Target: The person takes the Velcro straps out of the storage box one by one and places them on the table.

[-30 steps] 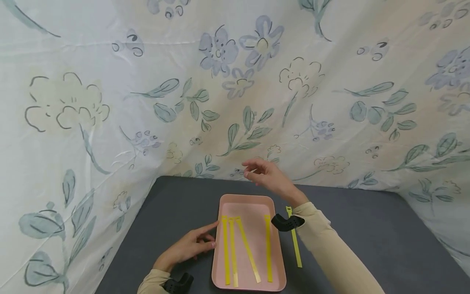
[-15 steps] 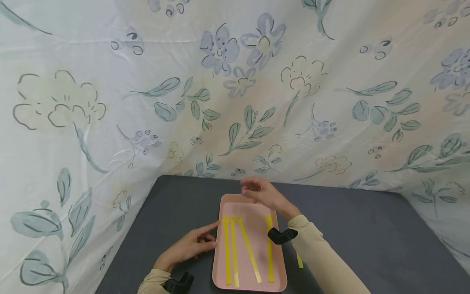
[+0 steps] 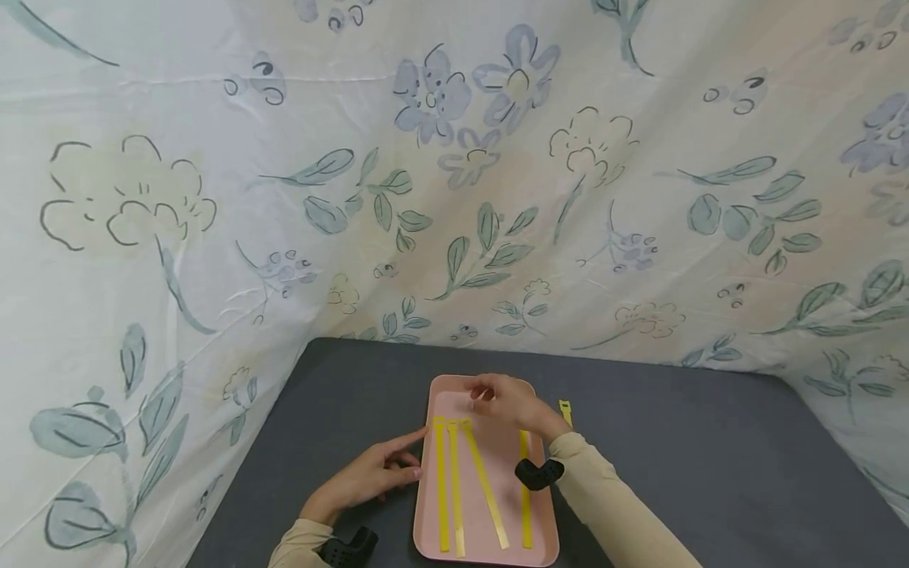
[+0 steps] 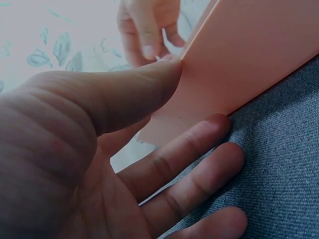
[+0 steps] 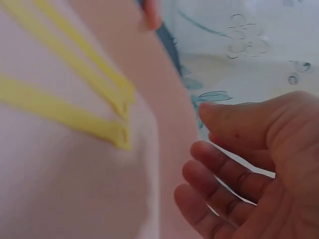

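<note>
A pink tray (image 3: 500, 465) bears several yellow cable straps with slotted heads. Three (image 3: 457, 497) lie on its left side, the third slanting; another strap (image 3: 526, 513) lies along the right side, partly hidden by the right arm. My left hand (image 3: 369, 477) touches the tray's left edge with its index finger extended. In the left wrist view its thumb tip is at the rim of the tray wall (image 4: 239, 55). My right hand (image 3: 511, 404) is over the tray's far end, fingers loosely bent, with nothing between them in the right wrist view (image 5: 249, 164).
A further yellow strap (image 3: 565, 410) lies on the dark grey table (image 3: 675, 450) to the right of the tray, mostly behind the right arm. Floral cloth (image 3: 355, 268) hangs behind and beside the table. Each wrist wears a black band (image 3: 540, 474).
My right hand has come down toward me from beyond the tray's far edge to over its far end. The left hand has stayed at the left edge, and the straps lie as before.
</note>
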Motion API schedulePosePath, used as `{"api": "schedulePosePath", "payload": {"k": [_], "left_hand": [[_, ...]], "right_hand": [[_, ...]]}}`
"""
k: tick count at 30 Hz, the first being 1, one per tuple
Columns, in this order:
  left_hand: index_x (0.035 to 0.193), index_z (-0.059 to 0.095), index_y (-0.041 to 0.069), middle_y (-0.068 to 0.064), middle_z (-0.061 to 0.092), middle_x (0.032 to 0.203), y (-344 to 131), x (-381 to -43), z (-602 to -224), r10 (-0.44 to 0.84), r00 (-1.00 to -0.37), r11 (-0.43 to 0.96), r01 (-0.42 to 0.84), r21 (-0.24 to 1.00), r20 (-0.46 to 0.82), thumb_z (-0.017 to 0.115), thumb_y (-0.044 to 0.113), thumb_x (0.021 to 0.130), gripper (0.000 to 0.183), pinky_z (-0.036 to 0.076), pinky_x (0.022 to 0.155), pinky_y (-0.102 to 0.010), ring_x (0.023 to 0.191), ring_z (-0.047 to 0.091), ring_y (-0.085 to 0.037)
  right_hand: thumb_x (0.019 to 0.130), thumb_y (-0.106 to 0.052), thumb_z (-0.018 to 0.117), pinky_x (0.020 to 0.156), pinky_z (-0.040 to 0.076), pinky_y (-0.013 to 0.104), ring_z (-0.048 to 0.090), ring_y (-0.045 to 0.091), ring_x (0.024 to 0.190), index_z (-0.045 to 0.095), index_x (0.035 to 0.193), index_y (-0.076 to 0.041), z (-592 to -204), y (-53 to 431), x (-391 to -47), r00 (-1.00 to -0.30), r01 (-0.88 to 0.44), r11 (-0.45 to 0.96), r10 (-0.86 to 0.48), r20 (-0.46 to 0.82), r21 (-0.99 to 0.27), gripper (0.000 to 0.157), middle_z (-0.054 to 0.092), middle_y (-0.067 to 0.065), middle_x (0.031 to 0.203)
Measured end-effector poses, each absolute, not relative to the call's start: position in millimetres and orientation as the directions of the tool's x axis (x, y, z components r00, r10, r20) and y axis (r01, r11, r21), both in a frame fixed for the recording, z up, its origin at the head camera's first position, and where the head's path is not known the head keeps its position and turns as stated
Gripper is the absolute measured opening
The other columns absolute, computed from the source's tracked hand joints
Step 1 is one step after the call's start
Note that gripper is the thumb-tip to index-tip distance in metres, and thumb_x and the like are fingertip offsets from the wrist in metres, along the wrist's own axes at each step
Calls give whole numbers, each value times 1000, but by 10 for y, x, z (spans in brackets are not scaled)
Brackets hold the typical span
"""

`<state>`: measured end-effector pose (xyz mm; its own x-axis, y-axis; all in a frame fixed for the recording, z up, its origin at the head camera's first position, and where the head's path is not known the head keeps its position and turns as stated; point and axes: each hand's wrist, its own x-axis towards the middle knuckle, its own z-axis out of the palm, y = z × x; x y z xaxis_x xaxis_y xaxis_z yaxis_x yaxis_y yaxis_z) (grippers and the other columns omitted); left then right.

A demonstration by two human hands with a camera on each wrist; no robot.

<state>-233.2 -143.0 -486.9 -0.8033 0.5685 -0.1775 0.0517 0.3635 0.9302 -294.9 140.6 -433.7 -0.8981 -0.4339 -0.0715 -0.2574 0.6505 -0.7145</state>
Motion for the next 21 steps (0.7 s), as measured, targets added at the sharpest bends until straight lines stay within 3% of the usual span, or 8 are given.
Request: {"api": "schedulePosePath", "payload": {"k": [7, 13, 17, 21], "left_hand": [[159, 37, 17, -8, 69, 110, -1434, -2334, -4883, 567, -804, 365, 54, 929, -176, 66, 26, 100, 67, 46, 53, -32, 76, 58, -17], [158, 37, 17, -8, 69, 111, -1439, -2344, -4895, 564, -807, 376, 62, 924, -176, 67, 27, 99, 67, 47, 53, -32, 77, 59, -17], [158, 38, 17, -7, 70, 110, -1440, -2341, -4900, 564, -806, 374, 57, 926, -178, 68, 27, 99, 68, 47, 53, -32, 77, 59, -17], [158, 38, 17, -8, 70, 110, -1434, -2347, -4899, 563, -807, 373, 57, 926, -177, 68, 28, 99, 68, 47, 53, -31, 77, 59, -17]], "right_hand": [[96, -11, 69, 81, 54, 32, 64, 24, 95, 65, 129, 2, -4460, 1397, -2953, -833, -425, 643, -554, -3, -638, 35, 68, 18, 118], [94, -11, 72, 87, 54, 40, 62, 23, 97, 63, 133, 4, -4531, 1371, -2939, -823, -414, 662, -566, -53, -625, 42, 68, 17, 119], [92, -15, 75, 80, 52, 33, 57, 16, 83, 63, 133, 3, -4563, 1345, -2909, -819, -427, 703, -567, -86, -568, 46, 67, 8, 95], [92, -14, 75, 75, 42, 31, 49, 13, 73, 63, 133, 2, -4583, 1338, -2891, -816, -435, 719, -570, -102, -542, 46, 52, 3, 75]]}}
